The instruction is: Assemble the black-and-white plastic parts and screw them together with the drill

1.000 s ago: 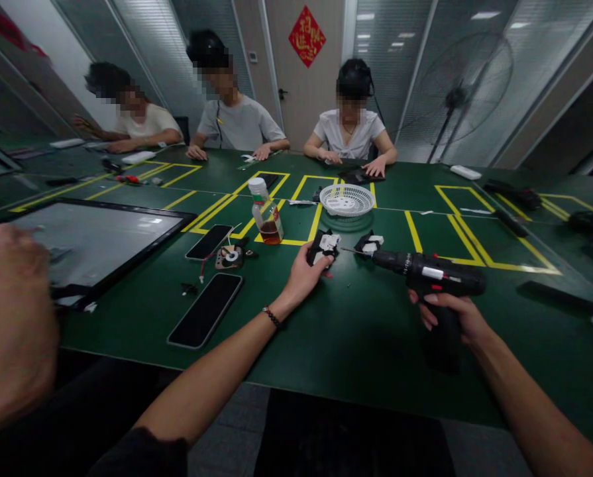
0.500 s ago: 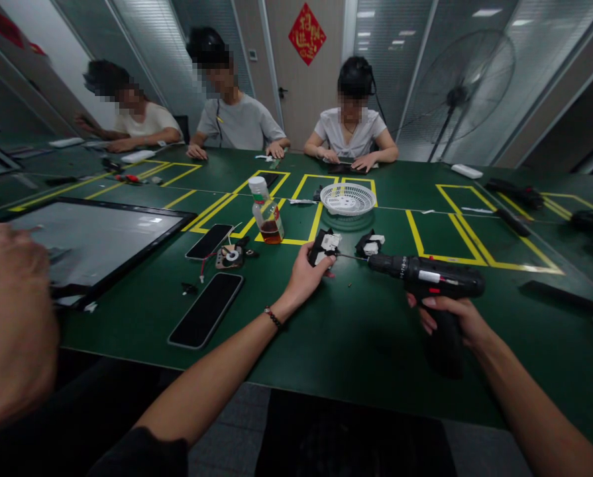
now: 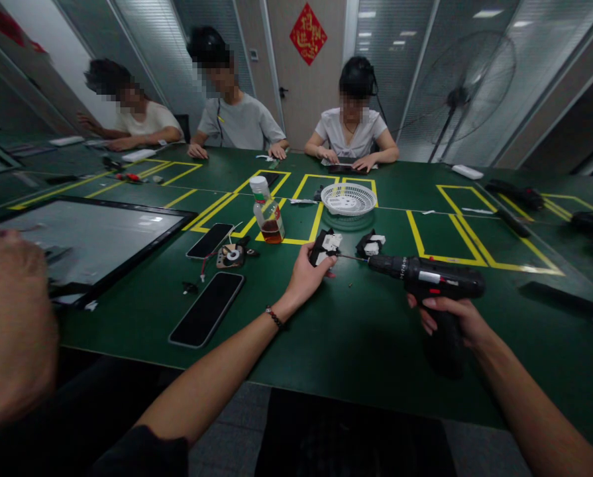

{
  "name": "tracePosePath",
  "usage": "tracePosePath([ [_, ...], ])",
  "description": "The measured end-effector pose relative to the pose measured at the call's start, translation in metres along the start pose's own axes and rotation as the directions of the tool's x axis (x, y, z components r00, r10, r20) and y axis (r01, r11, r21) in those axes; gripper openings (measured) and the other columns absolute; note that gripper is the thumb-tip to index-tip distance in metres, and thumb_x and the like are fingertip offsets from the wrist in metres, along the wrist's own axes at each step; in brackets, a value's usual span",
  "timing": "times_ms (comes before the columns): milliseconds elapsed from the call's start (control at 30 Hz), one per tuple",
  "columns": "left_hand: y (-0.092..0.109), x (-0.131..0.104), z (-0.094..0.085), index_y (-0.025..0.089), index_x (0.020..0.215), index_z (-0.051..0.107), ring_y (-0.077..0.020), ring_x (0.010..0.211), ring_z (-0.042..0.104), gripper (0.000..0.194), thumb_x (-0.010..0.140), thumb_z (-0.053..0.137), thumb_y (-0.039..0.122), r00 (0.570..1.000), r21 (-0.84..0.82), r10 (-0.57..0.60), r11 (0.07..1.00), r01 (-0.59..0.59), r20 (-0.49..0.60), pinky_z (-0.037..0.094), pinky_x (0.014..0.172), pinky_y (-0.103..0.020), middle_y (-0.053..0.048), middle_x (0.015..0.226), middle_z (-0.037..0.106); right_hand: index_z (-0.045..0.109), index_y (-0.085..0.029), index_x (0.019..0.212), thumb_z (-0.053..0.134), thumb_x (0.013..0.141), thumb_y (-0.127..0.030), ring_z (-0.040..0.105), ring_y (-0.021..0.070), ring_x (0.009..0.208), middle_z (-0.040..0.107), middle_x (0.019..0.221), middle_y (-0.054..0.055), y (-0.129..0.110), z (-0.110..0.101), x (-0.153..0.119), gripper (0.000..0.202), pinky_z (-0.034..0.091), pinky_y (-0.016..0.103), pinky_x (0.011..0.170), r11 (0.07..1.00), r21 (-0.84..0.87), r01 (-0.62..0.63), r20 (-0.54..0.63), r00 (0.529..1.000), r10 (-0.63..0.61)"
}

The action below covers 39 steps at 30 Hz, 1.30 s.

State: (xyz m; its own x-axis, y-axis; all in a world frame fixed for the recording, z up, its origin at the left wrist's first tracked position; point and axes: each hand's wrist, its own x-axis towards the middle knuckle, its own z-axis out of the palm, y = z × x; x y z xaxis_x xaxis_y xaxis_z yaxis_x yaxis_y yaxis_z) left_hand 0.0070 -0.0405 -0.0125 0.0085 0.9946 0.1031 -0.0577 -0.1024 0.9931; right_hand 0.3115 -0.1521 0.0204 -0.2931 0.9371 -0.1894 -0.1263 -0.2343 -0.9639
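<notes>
My left hand (image 3: 312, 273) is closed around a small black part with a white label (image 3: 325, 246), held just above the table. In my right hand (image 3: 452, 315) is a black cordless drill (image 3: 425, 276), gripped by its handle and pointing left. Its long thin bit (image 3: 352, 257) reaches to the labelled part, its tip close to my left thumb; exact contact is hard to make out. A second black-and-white part (image 3: 371, 244) lies just behind the bit. A tiny brass-coloured piece (image 3: 350, 285) rests on the table below the bit.
Left of my arm lie a phone (image 3: 207, 310), another phone (image 3: 211, 240) and a wired component (image 3: 231, 256). A bottle (image 3: 268, 215) and white basket (image 3: 348, 200) stand beyond. A co-worker's arm (image 3: 15, 324) and a framed panel (image 3: 112, 232) are at left. Several people sit opposite.
My hands, the drill and the labelled part stay almost in place. At the left, the co-worker's hand has shifted slightly, and the orange-red item by it is out of sight.
</notes>
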Motion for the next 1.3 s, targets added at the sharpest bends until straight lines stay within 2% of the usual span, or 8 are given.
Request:
tracePosePath([
  [367, 0.0032, -0.0048, 0.0008, 0.02, 0.122, 0.054, -0.0189, 0.078, 0.066, 0.058, 0.073, 0.081, 0.034, 0.998, 0.084, 0.052, 0.995, -0.048, -0.048, 0.059, 0.062, -0.031, -0.012, 0.116, 0.063, 0.07, -0.014, 0.089, 0.065, 0.083, -0.034, 0.051, 0.0149, 0.047, 0.058, 0.056, 0.002, 0.0005, 0.0019, -0.002, 0.021, 0.045, 0.028, 0.048, 1.0, -0.011, -0.008, -0.014, 1.0, 0.008],
  [633, 0.0081, -0.0082, -0.0006, 0.021, 0.123, 0.053, -0.0213, 0.087, 0.066, 0.059, 0.072, 0.082, 0.032, 0.996, 0.161, 0.078, 0.984, -0.071, -0.041, 0.056, 0.076, -0.035, -0.011, 0.121, 0.062, 0.07, -0.014, 0.084, 0.068, 0.081, -0.035, 0.052, 0.0155, 0.045, 0.058, 0.053, 0.002, -0.0018, 0.0052, -0.0032, 0.021, 0.045, 0.029, 0.046, 0.999, -0.016, -0.043, -0.054, 0.998, 0.042],
  [833, 0.0088, -0.009, -0.0016, 0.02, 0.12, 0.055, -0.0259, 0.107, 0.061, 0.06, 0.069, 0.084, 0.032, 0.982, 0.264, 0.167, 0.955, -0.139, -0.09, 0.048, 0.095, -0.039, -0.011, 0.117, 0.063, 0.071, -0.013, 0.087, 0.067, 0.083, -0.031, 0.053, 0.0154, 0.047, 0.059, 0.054, 0.003, -0.0011, 0.0049, -0.005, 0.02, 0.046, 0.029, 0.048, 0.999, 0.004, -0.043, -0.077, 0.996, 0.043],
  [1100, 0.0027, -0.0053, -0.0033, 0.02, 0.125, 0.05, -0.0261, 0.108, 0.062, 0.059, 0.076, 0.077, 0.038, 0.973, 0.454, 0.225, 0.873, -0.181, -0.044, 0.048, 0.093, -0.042, -0.012, 0.12, 0.063, 0.07, -0.013, 0.085, 0.065, 0.084, -0.031, 0.053, 0.0151, 0.046, 0.058, 0.053, 0.003, 0.0058, 0.0004, -0.0035, 0.019, 0.045, 0.029, 0.047, 0.999, 0.011, -0.033, -0.081, 0.996, 0.033],
  [1300, 0.0029, -0.0053, -0.0044, 0.019, 0.126, 0.049, -0.0257, 0.108, 0.062, 0.06, 0.077, 0.076, 0.04, 0.973, 0.481, 0.229, 0.857, -0.184, -0.035, 0.05, 0.092, -0.041, -0.013, 0.12, 0.064, 0.071, -0.012, 0.084, 0.064, 0.085, -0.03, 0.053, 0.015, 0.047, 0.059, 0.053, 0.004, 0.0037, 0.0004, -0.0032, 0.02, 0.045, 0.028, 0.048, 1.0, 0.011, -0.019, -0.056, 0.998, 0.019],
])
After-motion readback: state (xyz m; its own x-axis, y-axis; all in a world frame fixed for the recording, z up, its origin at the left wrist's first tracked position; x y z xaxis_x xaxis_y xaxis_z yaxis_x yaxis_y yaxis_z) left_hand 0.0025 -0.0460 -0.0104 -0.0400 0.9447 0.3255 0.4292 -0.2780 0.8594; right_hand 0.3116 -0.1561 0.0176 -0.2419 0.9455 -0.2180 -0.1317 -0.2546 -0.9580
